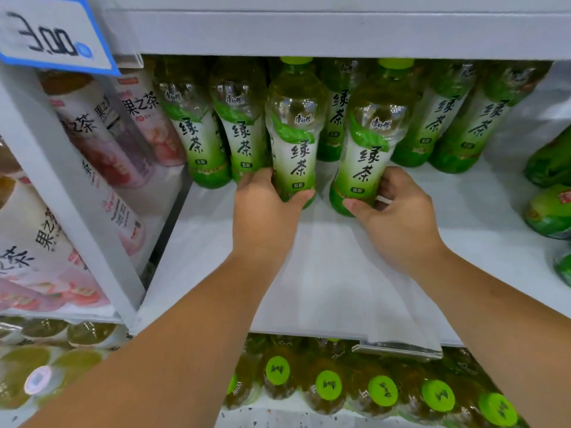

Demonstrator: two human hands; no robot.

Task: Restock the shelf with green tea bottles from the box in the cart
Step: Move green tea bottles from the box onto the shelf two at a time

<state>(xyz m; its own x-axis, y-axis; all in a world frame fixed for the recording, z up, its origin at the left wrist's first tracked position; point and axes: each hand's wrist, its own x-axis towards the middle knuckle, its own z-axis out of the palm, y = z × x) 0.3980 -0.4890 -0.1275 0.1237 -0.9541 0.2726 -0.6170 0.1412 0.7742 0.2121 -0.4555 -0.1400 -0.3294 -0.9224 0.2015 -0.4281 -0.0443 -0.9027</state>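
Two green tea bottles stand upright on the white shelf (pixel 324 273), in front of a back row of the same bottles (pixel 200 140). My left hand (pixel 262 211) grips the base of the left bottle (pixel 295 134), thumb across its front. My right hand (pixel 398 217) holds the base of the right bottle (pixel 369 143), fingers curled behind it and thumb on the front. Both bottles have green caps and white-green labels. The box and cart are out of view.
A white divider (pixel 77 211) separates pink fruit tea bottles (pixel 102 140) on the left. Other green packages (pixel 550 186) lie at the right edge. A lower shelf holds bottles with green caps (pixel 383 390). A blue price tag (pixel 52 32) hangs top left.
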